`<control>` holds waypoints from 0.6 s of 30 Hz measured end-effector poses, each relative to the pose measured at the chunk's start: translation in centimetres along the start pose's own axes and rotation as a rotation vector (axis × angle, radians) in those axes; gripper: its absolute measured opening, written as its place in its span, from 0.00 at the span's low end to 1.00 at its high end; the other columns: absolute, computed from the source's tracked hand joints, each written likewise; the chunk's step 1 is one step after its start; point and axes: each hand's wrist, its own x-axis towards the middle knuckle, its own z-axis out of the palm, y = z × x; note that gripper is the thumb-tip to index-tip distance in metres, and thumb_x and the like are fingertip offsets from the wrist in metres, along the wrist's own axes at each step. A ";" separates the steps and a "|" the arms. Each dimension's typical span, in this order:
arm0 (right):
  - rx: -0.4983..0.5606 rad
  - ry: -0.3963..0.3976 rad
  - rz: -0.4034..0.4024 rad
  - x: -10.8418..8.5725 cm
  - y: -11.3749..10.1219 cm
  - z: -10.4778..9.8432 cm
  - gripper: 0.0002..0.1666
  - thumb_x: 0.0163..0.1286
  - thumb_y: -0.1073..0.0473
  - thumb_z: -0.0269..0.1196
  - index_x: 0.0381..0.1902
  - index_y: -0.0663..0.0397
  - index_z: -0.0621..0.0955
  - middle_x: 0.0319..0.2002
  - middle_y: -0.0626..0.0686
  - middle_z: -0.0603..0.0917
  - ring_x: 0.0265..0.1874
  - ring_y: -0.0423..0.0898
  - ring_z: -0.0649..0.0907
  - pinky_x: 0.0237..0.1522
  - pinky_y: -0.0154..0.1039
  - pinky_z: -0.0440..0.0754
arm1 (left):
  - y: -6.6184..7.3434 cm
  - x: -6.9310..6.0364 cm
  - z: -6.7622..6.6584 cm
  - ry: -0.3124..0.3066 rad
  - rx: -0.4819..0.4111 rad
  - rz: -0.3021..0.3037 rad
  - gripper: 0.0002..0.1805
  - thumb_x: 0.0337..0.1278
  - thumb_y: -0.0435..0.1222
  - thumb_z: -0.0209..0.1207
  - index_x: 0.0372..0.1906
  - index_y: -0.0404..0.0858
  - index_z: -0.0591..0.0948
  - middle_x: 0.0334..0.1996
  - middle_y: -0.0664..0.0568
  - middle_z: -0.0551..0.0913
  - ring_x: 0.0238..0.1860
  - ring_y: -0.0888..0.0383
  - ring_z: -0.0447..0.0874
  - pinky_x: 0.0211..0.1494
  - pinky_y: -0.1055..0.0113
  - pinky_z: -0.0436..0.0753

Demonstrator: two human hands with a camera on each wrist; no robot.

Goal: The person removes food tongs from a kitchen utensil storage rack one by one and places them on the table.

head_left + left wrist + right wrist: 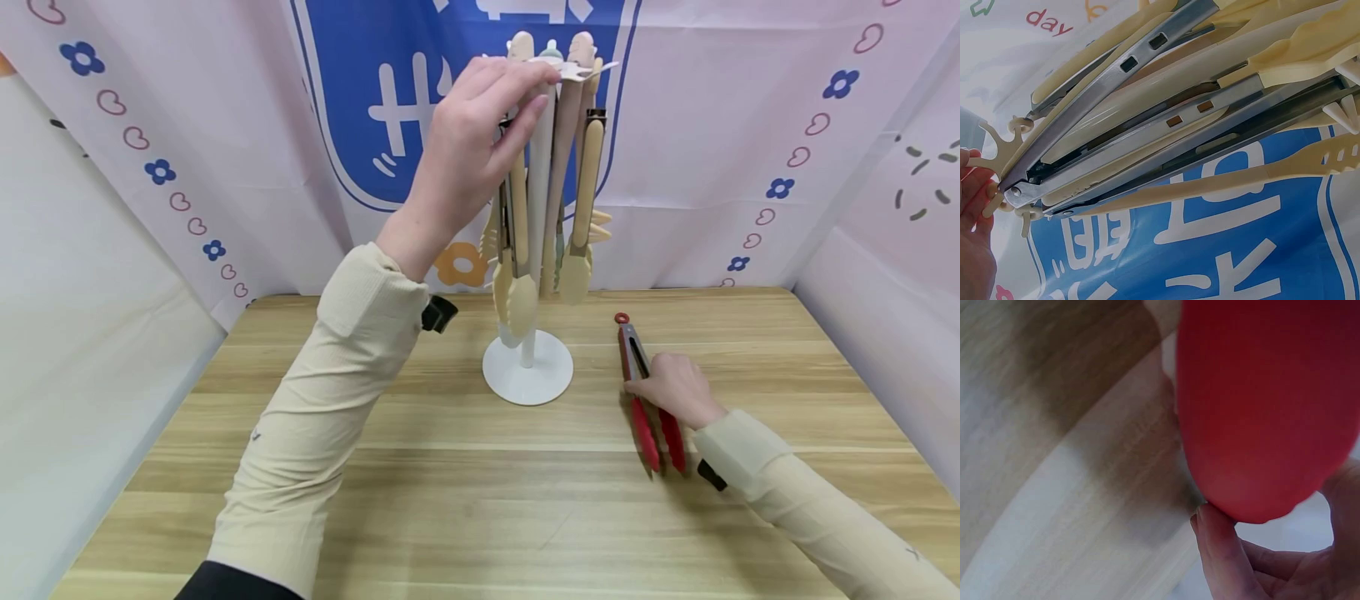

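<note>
A white utensil rack (528, 379) stands on a round base with cream-headed utensils hung from its top. My left hand (483, 125) pinches the hooked crown (1005, 150) of the rack at the edge of the left wrist view. Below it hang cream tongs (521, 292) with metal arms, and a second pair of cream tongs (588, 192) is on the right side. On the table, red-headed tongs (642, 429) lie spread apart, and my right hand (677, 387) grips them near the middle. One red head (1260, 412) fills much of the right wrist view.
The wooden table (480, 517) runs back to a white cloth backdrop (705, 158) with a blue emblem. A cream slotted utensil (1279, 165) hangs at the rack's side. White walls (97, 275) stand at both sides.
</note>
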 end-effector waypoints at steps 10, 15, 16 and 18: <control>-0.002 -0.100 0.034 0.4 -0.6 -1.1 0.19 0.58 0.51 0.62 0.23 0.61 0.71 0.18 0.53 0.71 0.14 0.42 0.70 0.14 0.33 0.69 | -0.1 0.0 0.0 0.004 0.002 -0.002 0.17 0.67 0.38 0.46 0.51 0.33 0.77 0.48 0.47 0.80 0.51 0.57 0.71 0.57 0.76 0.66; 0.005 -0.124 0.018 0.6 -1.5 -2.2 0.18 0.61 0.52 0.60 0.24 0.62 0.71 0.17 0.52 0.70 0.13 0.41 0.68 0.13 0.31 0.66 | -0.1 0.0 0.0 0.002 -0.002 -0.006 0.17 0.67 0.38 0.46 0.51 0.33 0.77 0.47 0.47 0.80 0.52 0.57 0.71 0.57 0.76 0.65; 0.005 -0.123 0.006 0.6 -1.6 -2.4 0.18 0.61 0.53 0.59 0.25 0.63 0.72 0.17 0.51 0.70 0.13 0.41 0.67 0.14 0.31 0.65 | -0.1 0.0 0.0 0.001 -0.002 -0.007 0.17 0.67 0.38 0.46 0.51 0.33 0.77 0.47 0.47 0.80 0.52 0.57 0.71 0.57 0.76 0.65; 0.015 -0.118 -0.025 0.9 -2.0 -2.9 0.17 0.62 0.54 0.58 0.28 0.66 0.73 0.17 0.52 0.69 0.13 0.42 0.67 0.15 0.33 0.65 | 0.0 0.0 0.0 -0.002 -0.005 -0.010 0.17 0.67 0.38 0.46 0.51 0.33 0.77 0.48 0.47 0.80 0.52 0.57 0.71 0.58 0.76 0.65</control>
